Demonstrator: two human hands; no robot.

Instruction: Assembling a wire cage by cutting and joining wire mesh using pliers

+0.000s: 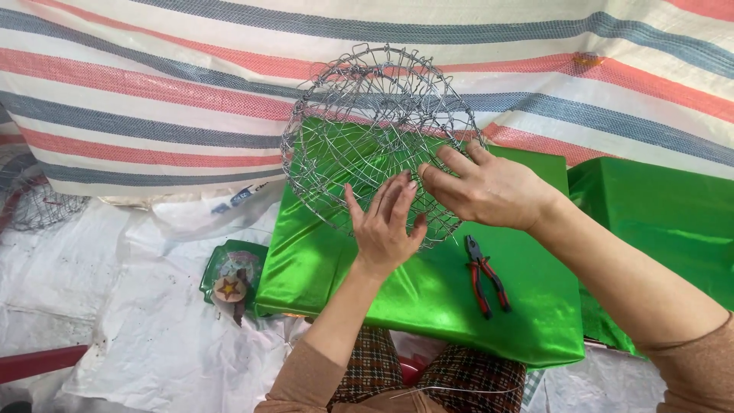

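A round woven wire basket (pixel 359 115) stands tilted on a box wrapped in shiny green cloth (pixel 428 294). My left hand (pixel 384 223) rests against the basket's lower wire mesh with its fingers spread upward. At the basket's lower right side, my right hand (pixel 482 187) pinches a wire between thumb and fingers. Both hands touch the basket near each other.
Red-handled pliers (pixel 486 277) lie on the green cloth just below my right hand. A small green packet with a star disc (pixel 232 279) sits left of the box. A second green-covered block (pixel 657 222) is at right. A striped tarp (pixel 153 92) hangs behind; another wire frame (pixel 38 203) lies far left.
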